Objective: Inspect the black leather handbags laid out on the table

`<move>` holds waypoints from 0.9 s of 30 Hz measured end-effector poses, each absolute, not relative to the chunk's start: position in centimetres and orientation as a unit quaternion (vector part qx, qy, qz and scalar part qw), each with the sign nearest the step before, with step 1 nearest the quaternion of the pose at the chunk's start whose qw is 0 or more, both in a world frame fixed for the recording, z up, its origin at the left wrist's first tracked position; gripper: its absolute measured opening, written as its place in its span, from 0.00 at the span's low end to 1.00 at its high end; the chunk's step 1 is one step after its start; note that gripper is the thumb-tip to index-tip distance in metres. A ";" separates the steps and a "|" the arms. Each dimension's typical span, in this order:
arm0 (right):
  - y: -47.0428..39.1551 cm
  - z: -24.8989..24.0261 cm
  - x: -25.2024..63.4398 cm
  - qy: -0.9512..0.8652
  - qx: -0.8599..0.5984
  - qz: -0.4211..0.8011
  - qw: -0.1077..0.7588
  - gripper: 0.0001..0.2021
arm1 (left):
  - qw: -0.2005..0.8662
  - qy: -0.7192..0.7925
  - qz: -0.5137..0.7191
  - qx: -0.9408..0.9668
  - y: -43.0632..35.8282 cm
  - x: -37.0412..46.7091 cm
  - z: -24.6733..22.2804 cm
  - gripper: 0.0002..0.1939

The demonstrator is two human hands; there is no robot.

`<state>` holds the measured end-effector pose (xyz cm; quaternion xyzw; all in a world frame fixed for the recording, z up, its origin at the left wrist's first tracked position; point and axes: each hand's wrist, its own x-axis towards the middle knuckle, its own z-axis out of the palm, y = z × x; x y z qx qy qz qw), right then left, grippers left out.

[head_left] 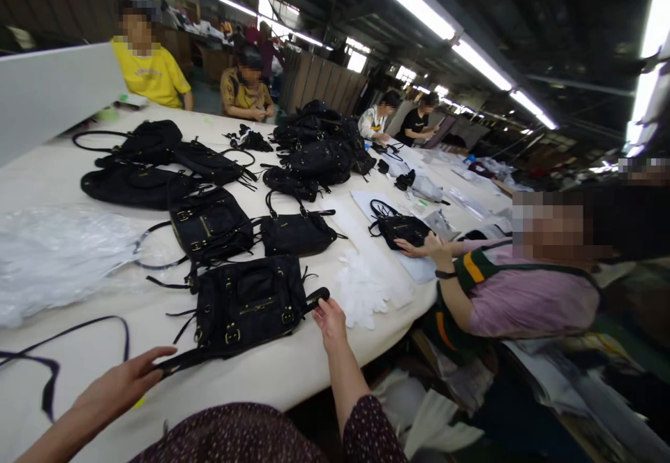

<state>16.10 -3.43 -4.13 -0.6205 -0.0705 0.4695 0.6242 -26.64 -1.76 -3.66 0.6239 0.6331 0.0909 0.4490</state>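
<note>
Bag (251, 302) is lying on the bench (293, 376), close to the near edge, its front face turned up and its zip and buckles showing. Its long axis is running left to right, roughly along that edge, with the right end set slightly farther from the wearer than the left. Tassels are trailing off both ends. Strap (209, 358) is running along the side facing the near edge. Right hand (329, 320) is pinching the strap at the bag's right end, thumb and fingers closed on it. Left hand (123, 383) is reaching to the strap's left end, index finger extending; whether the fingers are gripping, cannot tell. Just beyond the bag, two more, a buckled bag (212, 229) and a small bag (290, 234), are lying toward the far edge. Plastic (57, 257) is covering part of the bench at left; white pieces (361, 292) are lying near the right edge. At that edge a co-worker (523, 302) is resting both hands on another bag (400, 230).
</note>
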 end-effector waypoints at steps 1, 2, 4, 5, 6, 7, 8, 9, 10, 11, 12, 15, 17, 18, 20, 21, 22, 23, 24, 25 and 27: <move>-4.3 -5.0 16.0 -0.058 -0.635 0.457 0.621 0.19 | 0.383 0.618 0.076 0.682 -2.2 -27.0 -4.1 0.23; -5.2 -5.7 15.9 -0.045 -0.646 0.443 0.620 0.21 | 0.338 0.596 0.072 0.725 -2.4 -26.9 -4.4 0.24; -7.0 -6.8 15.1 -0.026 -0.663 0.416 0.622 0.26 | 0.295 0.552 0.095 0.774 -2.5 -25.9 -4.3 0.25; -7.8 -7.3 14.5 -0.020 -0.667 0.413 0.620 0.28 | 0.287 0.533 0.115 0.787 -2.3 -25.0 -4.1 0.24; -8.6 -7.7 13.8 -0.016 -0.668 0.423 0.612 0.29 | 0.289 0.521 0.128 0.793 -2.1 -23.9 -3.9 0.24; -9.1 -8.0 13.0 -0.012 -0.666 0.446 0.598 0.29 | 0.300 0.512 0.134 0.794 -1.9 -22.7 -3.9 0.23; -9.5 -8.4 12.0 -0.010 -0.660 0.477 0.580 0.29 | 0.315 0.506 0.134 0.792 -1.7 -21.6 -3.9 0.23; -9.8 -8.7 11.1 -0.005 -0.653 0.508 0.562 0.29 | 0.332 0.501 0.129 0.789 -1.5 -20.5 -4.1 0.23; -9.8 -9.0 10.2 0.001 -0.645 0.533 0.548 0.29 | 0.347 0.497 0.122 0.786 -1.4 -19.6 -4.3 0.23; -9.7 -9.3 9.4 0.011 -0.638 0.547 0.542 0.30 | 0.358 0.492 0.115 0.785 -1.3 -18.8 -4.7 0.24; -9.5 -9.5 8.7 0.023 -0.633 0.552 0.542 0.30 | 0.364 0.487 0.110 0.786 -1.3 -18.2 -5.1 0.25; -8.8 -9.8 7.5 0.060 -0.627 0.544 0.553 0.30 | 0.356 0.468 0.107 0.802 -1.1 -16.7 -6.1 0.26; -8.2 -9.8 7.3 0.072 -0.628 0.538 0.558 0.28 | 0.348 0.450 0.106 0.816 -1.0 -15.9 -6.4 0.25; -8.0 -9.7 7.3 0.074 -0.632 0.531 0.561 0.27 | 0.347 0.439 0.105 0.822 -0.9 -15.5 -6.4 0.25; -7.6 -9.6 7.1 0.075 -0.640 0.508 0.571 0.28 | 0.349 0.417 0.099 0.833 -0.6 -14.8 -6.4 0.25; -7.4 -9.6 6.9 0.075 -0.642 0.495 0.581 0.28 | 0.350 0.408 0.095 0.838 -0.4 -14.5 -6.4 0.25; -7.2 -9.6 6.7 0.075 -0.642 0.482 0.591 0.28 | 0.348 0.402 0.091 0.842 -0.2 -14.2 -6.5 0.25; -7.0 -9.6 6.5 0.077 -0.639 0.474 0.601 0.28 | 0.344 0.399 0.086 0.846 -0.1 -14.0 -6.6 0.26; -6.9 -9.5 6.2 0.077 -0.635 0.472 0.607 0.26 | 0.339 0.397 0.081 0.849 0.1 -13.7 -6.7 0.26; -6.7 -9.5 6.1 0.076 -0.632 0.476 0.607 0.25 | 0.332 0.395 0.078 0.853 0.2 -13.5 -6.8 0.27; -6.5 -9.4 6.0 0.064 -0.635 0.499 0.587 0.22 | 0.310 0.391 0.071 0.864 0.3 -12.9 -7.0 0.28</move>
